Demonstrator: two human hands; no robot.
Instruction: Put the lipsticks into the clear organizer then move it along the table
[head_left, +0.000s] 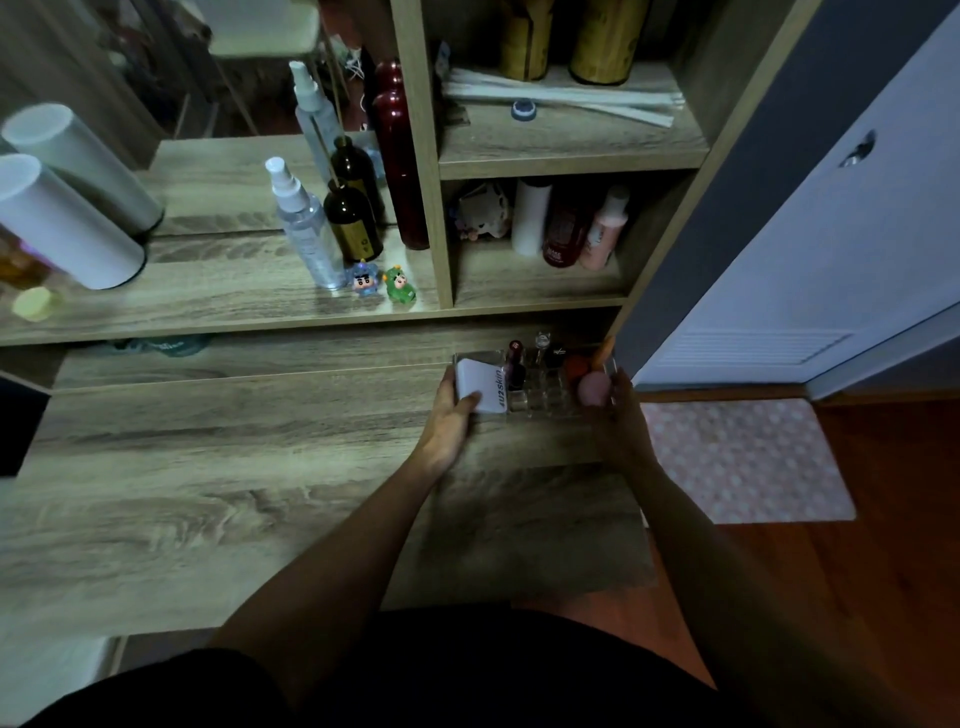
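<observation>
The clear organizer (540, 402) sits at the far right of the wooden table (234, 467), near its right edge. It holds a white compact case (480, 387), a dark red lipstick (515, 364), two more upright lipsticks (543, 345) and pink and orange sponges (592, 387). My left hand (449, 415) grips the organizer's left end, thumb on the white case. Gripping the organizer's right end is my right hand (623, 421).
A shelf behind holds spray bottles (306, 228), a dark bottle (353, 218), a red bottle (400, 156), two small figurines (382, 283) and white cylinders (62, 223). Cubbies to the right hold more bottles (571, 223). Right of the table lie a pink mat (743, 457) and a door (857, 208).
</observation>
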